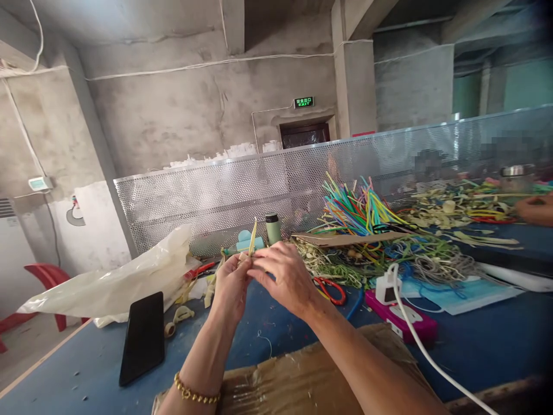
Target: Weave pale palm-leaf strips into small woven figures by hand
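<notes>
A narrow pale yellow strip (253,237), like a piece of dried husk, stands upright between my two hands above the blue table. My left hand (232,283) is closed in a pinch around its lower end, and a gold bead bracelet circles that wrist. From the right, my right hand (283,275) meets it, thumb and fingers closed in at the strip's base; its fingertips are partly hidden. Just behind the hands stand a green bottle with a black lid (273,229) and a light blue object (249,241).
A black phone (142,339) and a plastic bag (129,282) lie left. Right are colourful stems (358,207), red-handled scissors (330,291), a magenta power strip (417,323) with a white cable and a blue mask (469,293). Cardboard (276,380) lies in front; another person's hand (536,208) shows far right.
</notes>
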A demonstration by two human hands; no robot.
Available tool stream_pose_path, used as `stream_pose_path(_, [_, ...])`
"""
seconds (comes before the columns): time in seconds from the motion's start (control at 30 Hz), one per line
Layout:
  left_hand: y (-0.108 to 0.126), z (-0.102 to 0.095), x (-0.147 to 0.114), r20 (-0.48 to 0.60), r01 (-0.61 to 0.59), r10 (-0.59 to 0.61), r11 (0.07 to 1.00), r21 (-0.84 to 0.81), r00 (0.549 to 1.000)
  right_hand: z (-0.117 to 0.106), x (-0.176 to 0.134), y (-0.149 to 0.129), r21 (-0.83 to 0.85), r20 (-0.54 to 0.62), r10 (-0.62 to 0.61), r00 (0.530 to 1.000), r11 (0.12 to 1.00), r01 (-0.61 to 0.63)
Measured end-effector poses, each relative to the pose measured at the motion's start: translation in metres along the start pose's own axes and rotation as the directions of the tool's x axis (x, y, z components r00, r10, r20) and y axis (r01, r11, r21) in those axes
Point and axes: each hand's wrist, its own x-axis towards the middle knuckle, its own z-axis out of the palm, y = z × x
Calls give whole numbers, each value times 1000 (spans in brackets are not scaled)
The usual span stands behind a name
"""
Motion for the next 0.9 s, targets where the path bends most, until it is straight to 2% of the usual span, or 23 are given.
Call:
stream_pose_path(0.07, [-1,1,-1,12,-55,55,996,64,998,1,0,4,39,-91,132,987,991,-129])
stream_pose_path(0.13, [-2,4,-3,34,-117,113,983,141,993,2,0,10,59,-102,247,964,968,-242])
stream_pose_path(0.23, [-3,10,-6,65,-179,168,952,250,984,7,0,14,136,15,337,941,932,-336])
stream_pose_path(0.37, [-3,13,-8,126,-168,137,945,282,983,12,-2,16,357,141,413,900,827,-435])
stream_pose_path(0.53, [-3,9,-7,125,-119,88,957,264,988,12,-1,20,535,263,457,850,664,-523])
stream_pose_path(0.67, [-1,5,-5,23,-93,91,937,337,996,9,0,20,625,329,478,815,537,-567])
stream_pose_path(0.77, [1,3,-4,3,-93,98,926,367,995,7,0,20,648,367,468,804,491,-582])
stream_pose_path(0.9, [5,3,-5,32,-24,15,945,326,999,3,0,24,646,415,437,798,476,-597])
